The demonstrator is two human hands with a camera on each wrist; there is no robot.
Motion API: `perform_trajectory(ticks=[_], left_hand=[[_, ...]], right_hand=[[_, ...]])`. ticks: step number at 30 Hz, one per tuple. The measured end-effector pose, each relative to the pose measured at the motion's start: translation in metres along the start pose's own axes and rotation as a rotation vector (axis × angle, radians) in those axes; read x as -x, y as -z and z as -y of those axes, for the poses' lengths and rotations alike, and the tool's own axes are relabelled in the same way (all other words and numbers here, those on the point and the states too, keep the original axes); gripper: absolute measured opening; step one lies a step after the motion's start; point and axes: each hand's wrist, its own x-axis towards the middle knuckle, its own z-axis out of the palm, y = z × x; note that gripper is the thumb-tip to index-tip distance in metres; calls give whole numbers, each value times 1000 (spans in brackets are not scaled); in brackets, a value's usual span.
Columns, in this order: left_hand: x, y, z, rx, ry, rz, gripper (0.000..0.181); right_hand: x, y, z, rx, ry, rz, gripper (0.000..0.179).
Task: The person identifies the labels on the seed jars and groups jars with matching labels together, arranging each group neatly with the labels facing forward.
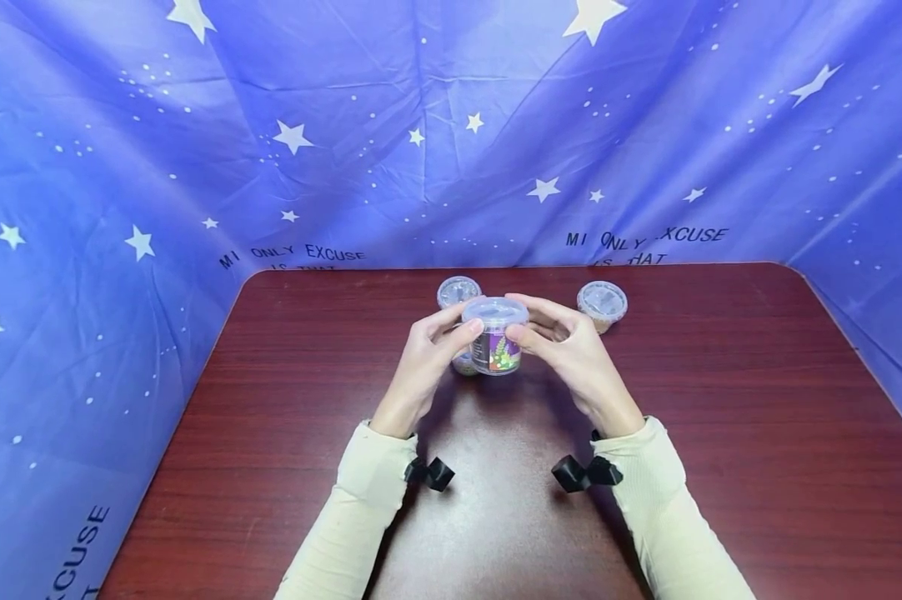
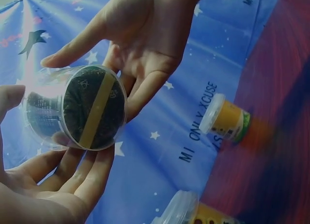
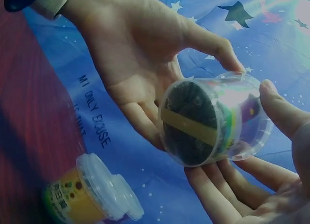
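Note:
A clear plastic tub [image 1: 498,354] with a lid and a purple, green and black label is held up by both hands, lid upward. My left hand [image 1: 424,358] grips its left side, thumb in front and fingers behind. The right hand [image 1: 574,350] holds the opposite side the same way. In the left wrist view, a yellow strip crosses the dark base of the tub [image 2: 94,108]. The right wrist view also shows that base and the label on the tub [image 3: 232,117]; fingers of both hands surround it.
Behind the held tub stands another lidded tub [image 1: 458,292], and part of a further one [image 1: 464,364] peeks out below. A third lidded tub [image 1: 602,304] is at the back right of the dark red wooden table [image 1: 286,400]. A blue starry cloth [image 1: 391,100] hangs behind.

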Motion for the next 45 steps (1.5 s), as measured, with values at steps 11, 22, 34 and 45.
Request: perform_trajectory(ticks=[11,22,34,45], left_hand=[[-2,3,0,-45,39,-69,45],[2,0,-4,-81,-5,-117,45],[1,-1,-1,-70,-30,-118,47],[2,4,0,96,41,5,42]], right_hand=[[-2,-9,-5,-38,44,-95,52],[-4,-14,-6,45,101,-146,48],[-2,-13,-4,80,120,-116,50],[5,0,-3,-68,69,44,44]])
